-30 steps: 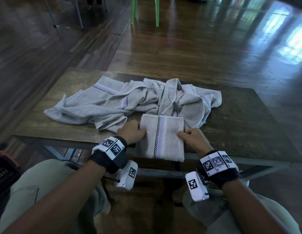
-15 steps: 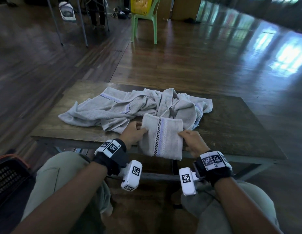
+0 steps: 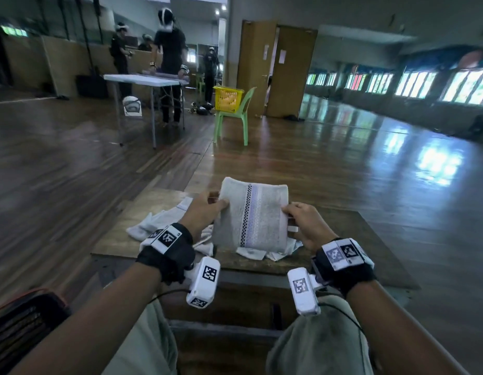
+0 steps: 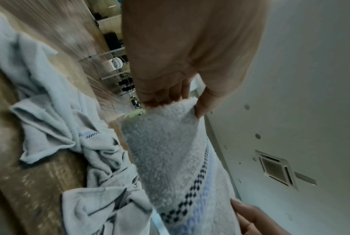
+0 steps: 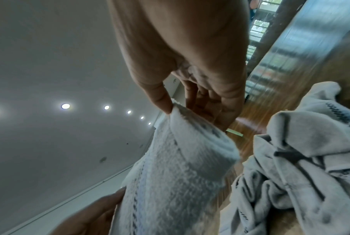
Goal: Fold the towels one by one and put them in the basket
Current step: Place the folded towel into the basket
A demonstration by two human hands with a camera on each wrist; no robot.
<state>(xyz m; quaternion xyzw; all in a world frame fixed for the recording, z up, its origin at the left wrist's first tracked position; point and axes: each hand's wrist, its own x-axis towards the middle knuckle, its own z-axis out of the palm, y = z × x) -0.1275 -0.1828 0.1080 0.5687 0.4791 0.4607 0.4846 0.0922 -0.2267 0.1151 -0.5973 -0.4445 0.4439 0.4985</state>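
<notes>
A folded grey towel [image 3: 252, 215] with a checked and lilac stripe is held up off the wooden table [image 3: 343, 239], between both hands. My left hand [image 3: 208, 209] pinches its left edge, thumb on the near face and fingers behind, as the left wrist view shows on the folded towel [image 4: 170, 151]. My right hand [image 3: 300, 219] pinches the right edge of the folded towel [image 5: 176, 167] the same way. A heap of unfolded towels [image 3: 164, 226] lies on the table under and behind it. A dark basket [image 3: 21, 328] with an orange rim sits on the floor at my lower left.
My knees are under the table's near edge. On the wooden floor beyond stand a green chair [image 3: 235, 117] with a yellow basket [image 3: 227, 98] on it and a white folding table [image 3: 145, 82] with people around it.
Both hands have lifted the folded towel from the table edge and hold it upright in the air. The head view has tilted up, showing the room.
</notes>
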